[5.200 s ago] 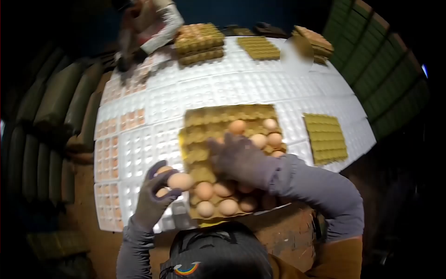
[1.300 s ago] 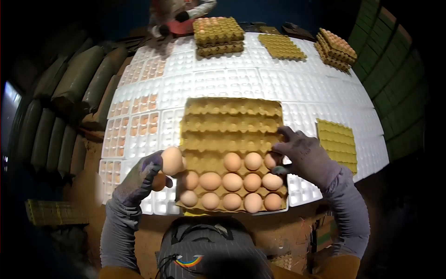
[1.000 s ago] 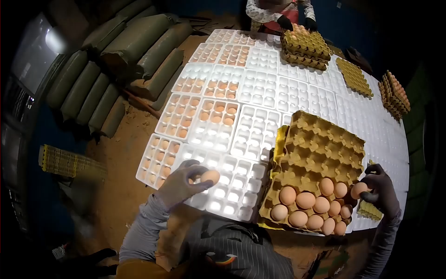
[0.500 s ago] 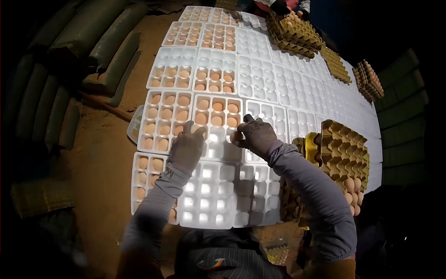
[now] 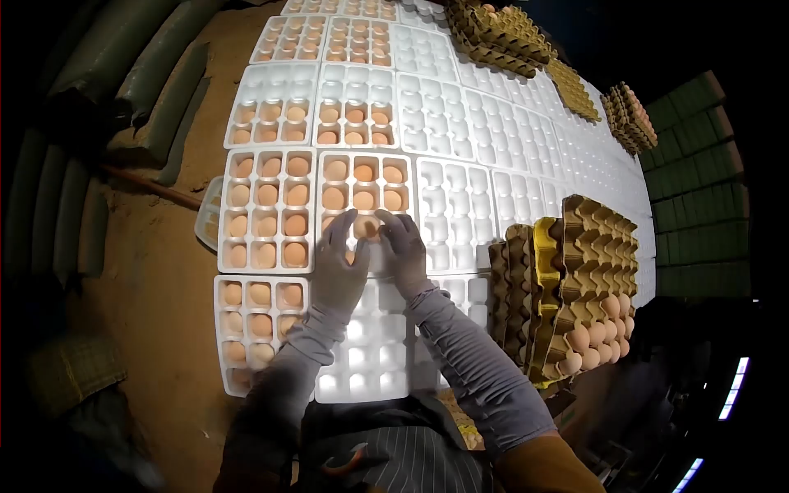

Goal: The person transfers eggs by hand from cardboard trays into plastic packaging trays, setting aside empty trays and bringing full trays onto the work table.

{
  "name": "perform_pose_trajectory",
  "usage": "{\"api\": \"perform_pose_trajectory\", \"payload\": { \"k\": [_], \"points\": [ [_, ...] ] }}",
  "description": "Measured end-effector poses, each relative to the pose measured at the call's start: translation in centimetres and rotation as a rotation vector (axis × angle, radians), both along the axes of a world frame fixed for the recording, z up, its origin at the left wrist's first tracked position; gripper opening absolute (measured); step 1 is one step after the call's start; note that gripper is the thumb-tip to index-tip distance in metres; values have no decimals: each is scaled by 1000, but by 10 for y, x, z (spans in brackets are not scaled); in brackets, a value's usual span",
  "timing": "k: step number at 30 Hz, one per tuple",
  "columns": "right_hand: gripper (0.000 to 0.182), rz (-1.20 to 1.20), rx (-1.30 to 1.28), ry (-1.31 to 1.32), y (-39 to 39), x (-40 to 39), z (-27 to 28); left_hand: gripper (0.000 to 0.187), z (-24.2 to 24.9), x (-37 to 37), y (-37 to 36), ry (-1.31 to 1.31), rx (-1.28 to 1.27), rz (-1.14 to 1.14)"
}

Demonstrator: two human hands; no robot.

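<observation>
Both my hands wear thin greyish gloves and work over a white foam egg tray (image 5: 319, 185) partly filled with brown eggs. My right hand (image 5: 404, 246) has its fingertips closed against a brown egg (image 5: 366, 228) in the third row, middle column. On that egg's left side is my left hand (image 5: 341, 267), fingers curled, with another egg (image 5: 351, 257) showing by its thumb. Part of a third egg (image 5: 328, 222) shows beside the left fingers. My hands hide much of the tray's lower rows.
Filled foam trays (image 5: 267, 195) lie to the left. At right stand brown pulp egg cartons (image 5: 598, 255), tilted upright, with eggs (image 5: 596, 341) at their lower end. More carton stacks (image 5: 501, 37) sit at the back. Dark sacks (image 5: 123, 66) are piled at far left.
My right hand has moved left with an egg to the tray's third row, closer to my left hand. The view has shifted, and the co-worker's hands at the back are out of sight.
</observation>
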State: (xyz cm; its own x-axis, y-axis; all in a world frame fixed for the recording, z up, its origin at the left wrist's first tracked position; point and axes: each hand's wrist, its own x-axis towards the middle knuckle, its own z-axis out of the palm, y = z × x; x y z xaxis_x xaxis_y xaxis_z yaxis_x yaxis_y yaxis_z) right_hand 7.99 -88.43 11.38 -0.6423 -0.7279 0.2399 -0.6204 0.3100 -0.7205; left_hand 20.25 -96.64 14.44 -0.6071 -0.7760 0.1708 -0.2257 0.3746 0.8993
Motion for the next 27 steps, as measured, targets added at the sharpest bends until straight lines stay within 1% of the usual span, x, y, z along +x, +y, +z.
{"api": "perform_pose_trajectory", "payload": {
  "k": [1, 2, 3, 5, 6, 7, 8, 9, 10, 11, 12, 13, 14, 15, 16, 17, 18, 19, 20, 21, 22, 23, 24, 25, 27],
  "points": [
    [42, 28, -19, 92, 5, -3, -9, 51, -9, -13, 4, -6, -47, -6],
    [48, 28, -46, 94, 8, -1, -10, 52, -17, -25, 7, 42, -21, -6],
    [51, -22, -62, 146, 16, 3, -11, 53, -36, -35, 7, -22, -224, -9],
    [53, -92, -109, 62, 39, 17, 13, 53, -33, -41, 10, -315, -436, 53],
    [50, -65, -144, -16, 54, 23, 30, 62, -41, -43, 9, -408, -405, 94],
    [48, -66, -154, -129, 73, 33, 48, 60, -47, -42, 9, -402, -361, 111],
    [45, -66, -151, -113, 94, 45, 65, 55, -59, -40, 9, -488, -442, 117],
    [42, -16, -128, -207, 118, 52, 86, 43, -67, -41, 9, -499, -507, 127],
    [40, 7, -90, -179, 145, 61, 91, 27, -57, -41, 13, -442, -411, 83],
    [39, 55, -54, -291, 170, 68, 96, 18, -72, -43, 8, -431, -591, 36],
    [39, 113, -18, -288, 191, 75, 116, 15, -75, -45, 8, -408, -577, 34],
    [41, 165, -42, -396, 213, 78, 140, 14, -63, -42, 11, -443, -547, 46],
    [43, 222, -47, -282, 235, 73, 164, 21, -76, -41, 5, -333, -527, 78],
    [45, 291, -53, -173, 258, 66, 188, 28, -77, -42, 2, -227, -472, 84],
    [43, 259, -65, -41, 280, 51, 213, 28, -46, -48, 15, -131, -469, 57],
    [42, 234, -77, 83, 303, 31, 237, 28, -4, -49, 32, -46, -466, 36],
    [39, 157, -45, 139, 327, 6, 259, 29, 29, -52, 52, 38, -454, -62],
    [36, 92, -17, 195, 346, -24, 276, 26, 77, -56, 85, 106, -261, -178],
    [35, 85, 117, 285, 360, -57, 287, 26, 113, -58, 117, 105, -228, -271],
    [34, 78, 246, 374, 366, -84, 294, 23, 142, -61, 149, 110, -210, -420],
    [40, 172, 336, 420, 366, -103, 296, 26, 168, -66, 177, 107, -395, -534],
    [45, 267, 423, 469, 366, -116, 295, 33, 180, -74, 200, 75, -464, -620],
    [50, 369, 445, 511, 361, -123, 284, 41, 196, -81, 220, 17, -475, -695],
    [50, 485, 518, 623, 359, -131, 273, 48, 203, -88, 236, -66, -495, -720],
    [45, 549, 428, 610, 358, -144, 264, 50, 204, -101, 252, -149, -575, -705]
  ]
}}
